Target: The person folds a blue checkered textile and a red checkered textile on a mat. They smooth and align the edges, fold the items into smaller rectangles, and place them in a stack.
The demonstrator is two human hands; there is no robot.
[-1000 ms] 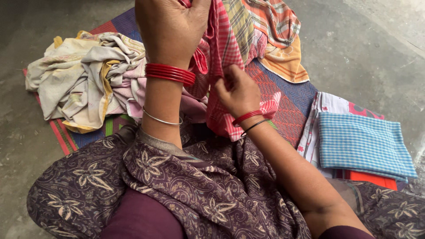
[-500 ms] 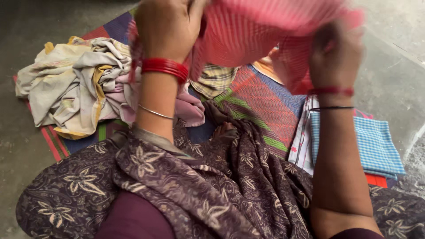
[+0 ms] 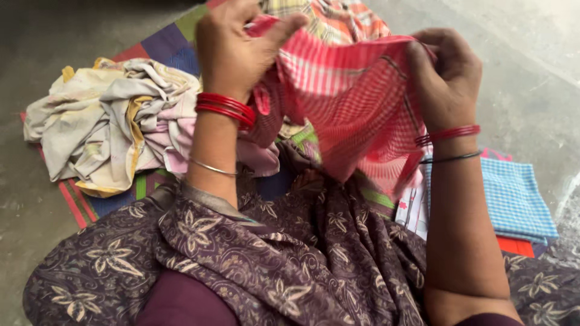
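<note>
Your left hand point(image 3: 238, 51) is raised toward 11 o'clock, its fingers point(image 3: 284, 27) pinched together on the top edge of a red checked cloth point(image 3: 350, 96). Your right hand point(image 3: 444, 78) is up at about 1 o'clock, fingers point(image 3: 417, 57) clamped on the opposite end of that same edge. The cloth is stretched between the two hands and hangs down in front of you, above your lap, its lower part drooping toward 5 o'clock.

Red bangles point(image 3: 226, 108) circle your left wrist, with a thin silver bangle point(image 3: 211, 167) lower on the forearm. Your right wrist carries red bangles too, and a dark thread just below them.

At 9 to 10 o'clock a crumpled heap of pale cloths point(image 3: 109, 121) lies on a striped mat point(image 3: 160, 45) spread on the concrete floor point(image 3: 531, 72). At 12 o'clock, behind the held cloth, more checked fabric point(image 3: 344, 18) in yellow and orange shows. At 3 to 4 o'clock a folded blue checked cloth point(image 3: 516, 196) rests on top of a stack of folded pieces, near your right forearm. Your lap is covered by a dark purple floral garment point(image 3: 272, 253).
</note>
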